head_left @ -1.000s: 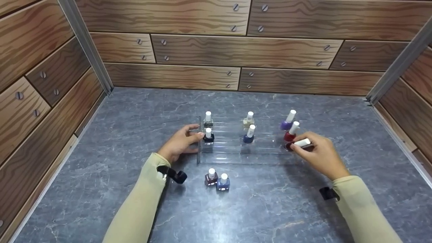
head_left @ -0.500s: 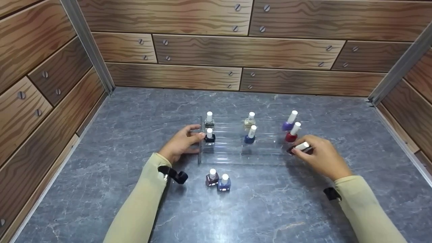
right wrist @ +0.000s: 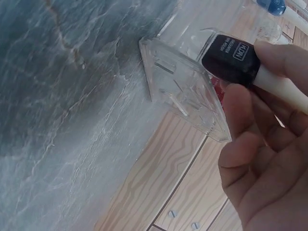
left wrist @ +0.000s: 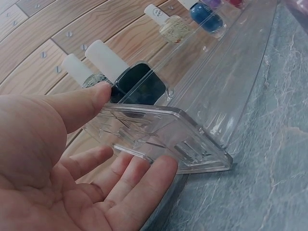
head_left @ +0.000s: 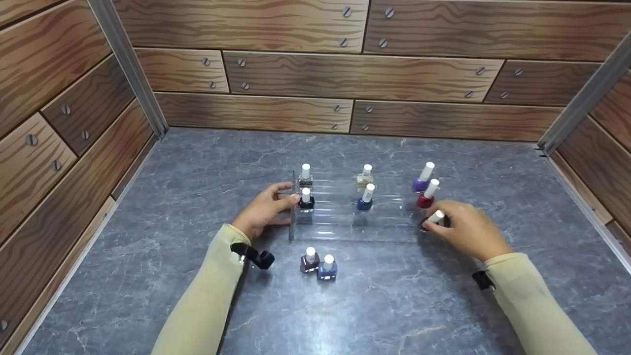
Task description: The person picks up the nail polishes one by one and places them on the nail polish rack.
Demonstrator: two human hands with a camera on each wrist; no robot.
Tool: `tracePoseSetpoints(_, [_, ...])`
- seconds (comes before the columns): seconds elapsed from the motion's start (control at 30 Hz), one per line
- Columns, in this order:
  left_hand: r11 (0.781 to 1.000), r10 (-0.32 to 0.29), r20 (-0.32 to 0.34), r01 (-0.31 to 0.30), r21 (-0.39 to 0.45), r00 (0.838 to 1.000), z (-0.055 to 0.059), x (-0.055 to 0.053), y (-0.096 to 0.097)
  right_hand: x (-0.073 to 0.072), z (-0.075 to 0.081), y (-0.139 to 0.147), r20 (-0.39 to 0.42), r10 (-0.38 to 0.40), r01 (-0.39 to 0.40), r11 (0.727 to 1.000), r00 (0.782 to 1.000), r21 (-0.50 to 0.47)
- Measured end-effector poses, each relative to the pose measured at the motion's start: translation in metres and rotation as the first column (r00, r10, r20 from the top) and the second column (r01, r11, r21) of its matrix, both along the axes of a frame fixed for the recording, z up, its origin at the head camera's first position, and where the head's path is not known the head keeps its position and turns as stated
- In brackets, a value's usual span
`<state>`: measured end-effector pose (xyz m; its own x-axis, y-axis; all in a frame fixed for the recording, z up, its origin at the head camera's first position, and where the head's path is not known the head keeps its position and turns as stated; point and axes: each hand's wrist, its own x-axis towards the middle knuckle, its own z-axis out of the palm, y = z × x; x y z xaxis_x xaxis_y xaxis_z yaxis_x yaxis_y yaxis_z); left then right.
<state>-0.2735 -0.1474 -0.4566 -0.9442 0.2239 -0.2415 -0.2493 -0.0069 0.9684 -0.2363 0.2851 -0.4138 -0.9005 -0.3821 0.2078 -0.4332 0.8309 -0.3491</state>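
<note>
A clear stepped display rack [head_left: 325,230] stands on the table, with nail polish bottles in left, middle and right columns. My left hand [head_left: 263,209] holds its left end panel [left wrist: 168,130], thumb at the upper edge beside a black nail polish bottle [left wrist: 139,84], fingers against the outer side. At the right end, my right hand [head_left: 466,227] pinches a dark nail polish bottle [right wrist: 231,57] by its white cap and shoulder. That bottle leans over the lower step, in front of a red nail polish bottle [head_left: 425,199]. Whether its base touches the rack is unclear.
Two nail polish bottles, dark maroon [head_left: 310,262] and blue [head_left: 327,268], stand upright on the table in front of the rack. Purple [head_left: 420,184], pale gold [head_left: 365,178] and navy [head_left: 365,203] bottles stand in the rack. Wood-patterned walls [head_left: 286,113] enclose the table.
My right hand has brought the dark bottle slightly down and toward me, away from the red one, and its cap has turned more upright. The left hand stays at the rack's end.
</note>
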Motion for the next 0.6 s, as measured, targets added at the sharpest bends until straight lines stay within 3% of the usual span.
tracePoseSetpoints(0.23, [1.0,-0.002,0.004,0.002,0.012,1.0,-0.0015,-0.0009,0.0011,-0.004,0.0021,-0.0013,0.031,-0.01,0.008,0.999,0.999,0.054])
tracePoseSetpoints(0.6, [1.0,0.003,-0.004,-0.003,0.002,1.0,-0.0034,-0.0026,-0.0004,-0.0094,0.0033,-0.0026,0.004,0.033,-0.033,0.997,0.999,0.075])
